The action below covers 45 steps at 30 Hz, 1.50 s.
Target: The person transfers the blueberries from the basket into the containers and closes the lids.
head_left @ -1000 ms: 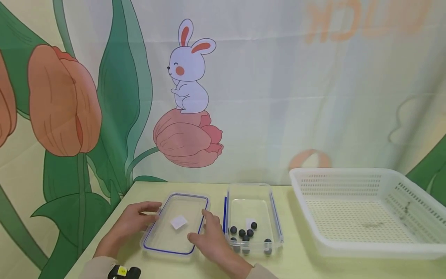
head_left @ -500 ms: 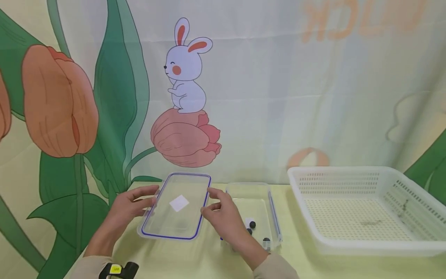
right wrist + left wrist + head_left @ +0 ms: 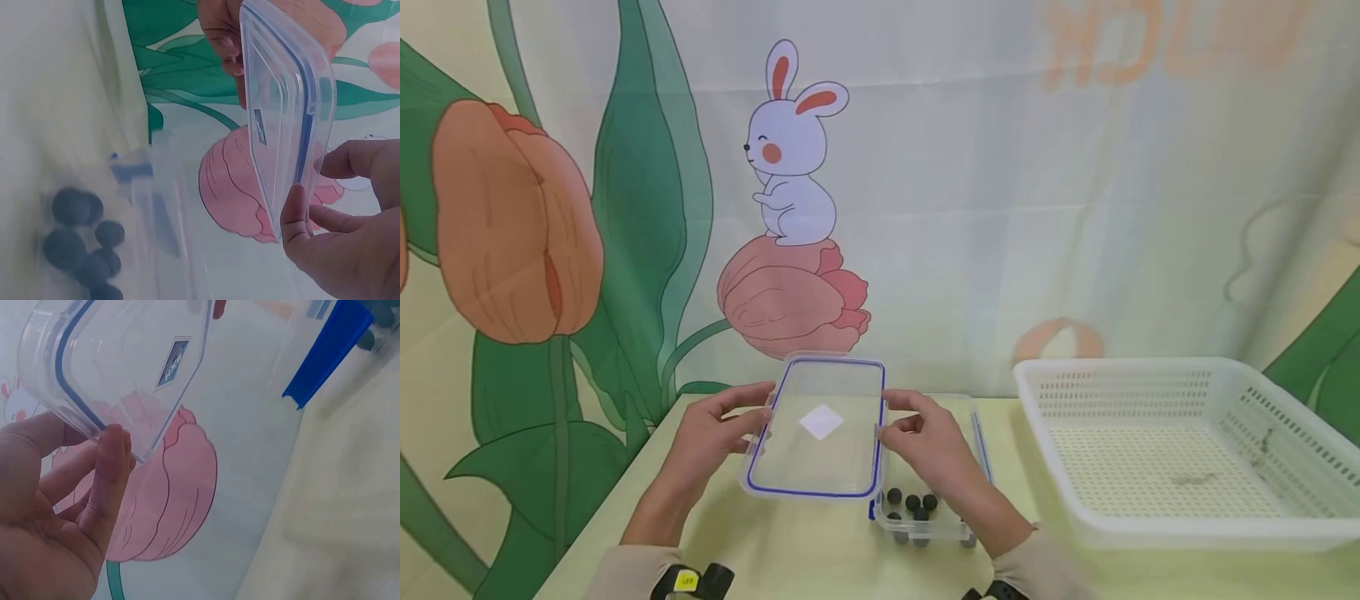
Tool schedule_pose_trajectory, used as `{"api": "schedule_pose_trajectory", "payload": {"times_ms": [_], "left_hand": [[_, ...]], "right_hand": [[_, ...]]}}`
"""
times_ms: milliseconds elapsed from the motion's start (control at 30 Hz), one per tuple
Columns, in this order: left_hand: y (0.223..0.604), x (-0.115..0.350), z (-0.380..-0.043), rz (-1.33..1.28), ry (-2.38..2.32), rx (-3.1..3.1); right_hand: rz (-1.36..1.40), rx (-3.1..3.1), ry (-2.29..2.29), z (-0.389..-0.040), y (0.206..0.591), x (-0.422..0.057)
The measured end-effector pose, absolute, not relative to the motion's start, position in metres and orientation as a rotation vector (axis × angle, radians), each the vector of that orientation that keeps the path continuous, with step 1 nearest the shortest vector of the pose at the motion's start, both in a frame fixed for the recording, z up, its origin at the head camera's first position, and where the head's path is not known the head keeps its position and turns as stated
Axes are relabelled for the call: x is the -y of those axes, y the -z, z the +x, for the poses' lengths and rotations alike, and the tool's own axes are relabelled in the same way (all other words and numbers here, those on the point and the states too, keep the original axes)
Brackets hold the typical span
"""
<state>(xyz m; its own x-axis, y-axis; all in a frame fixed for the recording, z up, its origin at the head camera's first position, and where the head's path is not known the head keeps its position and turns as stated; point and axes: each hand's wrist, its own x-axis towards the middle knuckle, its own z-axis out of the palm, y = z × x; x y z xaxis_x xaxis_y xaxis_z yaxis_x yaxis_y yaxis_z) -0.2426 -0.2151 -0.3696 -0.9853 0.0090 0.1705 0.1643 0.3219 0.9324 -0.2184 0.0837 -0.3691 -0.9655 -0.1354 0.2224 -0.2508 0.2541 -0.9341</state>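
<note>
Both hands hold a clear plastic lid (image 3: 842, 462) with a blue seal and a white label, raised above the table and tilted. My left hand (image 3: 707, 437) pinches its left edge; the left wrist view shows thumb and fingers at that rim. On the opposite edge, my right hand (image 3: 943, 446) pinches the rim between thumb and fingers, as the right wrist view also shows. Behind and below the right hand stands a clear plastic box (image 3: 925, 530) with blue-edged side flaps. Several small black balls (image 3: 913, 502) lie in its near part, and the lid overlaps its left side in the head view.
A white perforated basket (image 3: 1195, 533) stands on the right of the pale yellow table (image 3: 805, 554). Behind the table hangs a curtain (image 3: 955, 208) printed with tulips and a rabbit. A black strap device (image 3: 692, 581) sits on the left wrist.
The lid has risen off the table and moved right, toward the box. The right hand has gone from reaching at the lid's edge to pinching it; both hands have moved up and right.
</note>
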Motion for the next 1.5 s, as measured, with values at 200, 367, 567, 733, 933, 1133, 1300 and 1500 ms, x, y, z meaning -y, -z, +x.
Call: {"api": "schedule_pose_trajectory", "payload": {"times_ms": [200,367,567,733,933,1133,1300,1500], "left_hand": [[0.373,0.188,-0.249,-0.223,1.806,2.39],[0.373,0.161,-0.254,-0.226,1.841,2.347],[0.371,0.13,-0.258,-0.207,1.894,2.282],[0.37,0.113,-0.259,-0.211,1.928,2.223],[0.374,0.103,-0.261,-0.271,1.82,2.245],[0.375,0.097,-0.261,-0.329,1.8,2.202],[0.376,0.094,-0.259,-0.312,1.874,2.13],[0.377,0.088,-0.257,-0.228,1.78,2.161]], "right_hand": [[0.328,2.419,-1.787,-0.223,0.365,-0.111],[0.283,2.413,-1.768,-0.227,0.361,-0.131],[0.196,2.438,-1.724,-0.231,0.354,-0.153],[0.157,2.395,-1.792,-0.232,0.351,-0.168],[0.203,2.294,-1.928,-0.234,0.346,-0.18],[0.246,2.412,-1.821,-0.233,0.339,-0.184],[0.266,2.558,-1.613,-0.23,0.337,-0.185],[0.275,2.558,-1.385,-0.227,0.335,-0.185]]}}
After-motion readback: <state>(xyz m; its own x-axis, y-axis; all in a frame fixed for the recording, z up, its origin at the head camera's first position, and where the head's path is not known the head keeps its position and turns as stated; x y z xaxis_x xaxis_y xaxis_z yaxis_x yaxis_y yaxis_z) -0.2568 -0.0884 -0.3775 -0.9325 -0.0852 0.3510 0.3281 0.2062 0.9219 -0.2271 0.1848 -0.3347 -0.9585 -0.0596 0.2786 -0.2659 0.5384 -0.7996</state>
